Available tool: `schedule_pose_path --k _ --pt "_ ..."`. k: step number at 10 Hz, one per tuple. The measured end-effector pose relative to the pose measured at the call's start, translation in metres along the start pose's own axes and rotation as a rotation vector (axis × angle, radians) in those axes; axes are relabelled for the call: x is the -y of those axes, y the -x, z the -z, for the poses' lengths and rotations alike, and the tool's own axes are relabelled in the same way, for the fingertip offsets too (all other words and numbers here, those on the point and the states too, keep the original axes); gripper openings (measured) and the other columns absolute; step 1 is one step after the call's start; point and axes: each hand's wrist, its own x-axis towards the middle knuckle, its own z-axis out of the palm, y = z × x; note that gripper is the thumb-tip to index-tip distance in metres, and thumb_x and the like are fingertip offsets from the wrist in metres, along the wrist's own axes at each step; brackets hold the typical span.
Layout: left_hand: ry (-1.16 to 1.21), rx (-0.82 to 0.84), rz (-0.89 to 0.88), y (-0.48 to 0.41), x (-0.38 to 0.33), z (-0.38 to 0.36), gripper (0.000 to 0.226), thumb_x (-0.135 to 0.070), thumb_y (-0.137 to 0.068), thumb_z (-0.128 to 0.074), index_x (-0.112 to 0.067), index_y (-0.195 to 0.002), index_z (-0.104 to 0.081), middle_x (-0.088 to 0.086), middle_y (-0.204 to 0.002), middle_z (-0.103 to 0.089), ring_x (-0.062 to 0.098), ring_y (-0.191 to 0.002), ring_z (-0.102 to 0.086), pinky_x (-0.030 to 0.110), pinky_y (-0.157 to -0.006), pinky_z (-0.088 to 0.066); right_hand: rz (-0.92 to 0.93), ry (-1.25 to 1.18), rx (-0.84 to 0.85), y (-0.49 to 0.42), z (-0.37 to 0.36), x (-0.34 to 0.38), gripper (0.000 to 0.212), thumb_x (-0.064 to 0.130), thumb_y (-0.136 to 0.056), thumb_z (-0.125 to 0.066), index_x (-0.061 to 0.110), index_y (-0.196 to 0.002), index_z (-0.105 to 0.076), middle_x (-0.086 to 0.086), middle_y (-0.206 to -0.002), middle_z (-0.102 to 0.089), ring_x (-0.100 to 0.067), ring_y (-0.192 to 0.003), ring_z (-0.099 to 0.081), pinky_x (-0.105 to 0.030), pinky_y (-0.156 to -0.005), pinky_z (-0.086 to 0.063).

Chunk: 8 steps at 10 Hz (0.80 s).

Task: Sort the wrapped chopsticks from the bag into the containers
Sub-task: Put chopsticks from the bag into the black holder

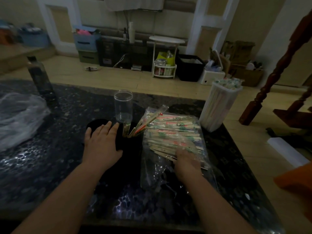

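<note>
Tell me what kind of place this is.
Likely a room in a home: stacked storage bins and a small white round table by the wall, a wooden stair banister at right.

This is a room in a home. Storage boxes [87, 42] sit by the wall, with a small white table [166, 40], a wooden stair post [270, 78] and a tiled floor [135, 78].
</note>
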Motion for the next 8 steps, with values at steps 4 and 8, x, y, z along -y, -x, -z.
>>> schedule_pose_path --k 4,8 --pt "-0.006 -0.005 -0.002 -0.0002 0.0017 -0.0019 0.093 -0.055 -0.080 -0.064 -0.031 -0.154 -0.012 -0.006 -0.163 -0.012 0.016 -0.148 -0.013 0.047 -0.120 0.000 -0.021 -0.055 0.015 -0.0103 -0.0097 -0.0059 0.056 0.037 -0.100 -0.049 0.029 -0.150 -0.027 -0.007 -0.160 -0.020 -0.033 -0.145 -0.021 -0.046 -0.116 -0.022" --pt "0.026 -0.012 -0.003 0.0003 0.0014 -0.0006 0.091 -0.052 -0.080 -0.066 -0.031 -0.154 -0.017 -0.005 -0.163 -0.015 0.017 -0.148 -0.016 0.046 -0.119 0.001 -0.011 -0.084 0.000 -0.0057 -0.0022 0.0013 0.033 0.031 -0.092 -0.063 0.023 -0.122 -0.055 -0.008 -0.134 -0.051 -0.030 -0.125 -0.047 -0.037 -0.098 -0.042"
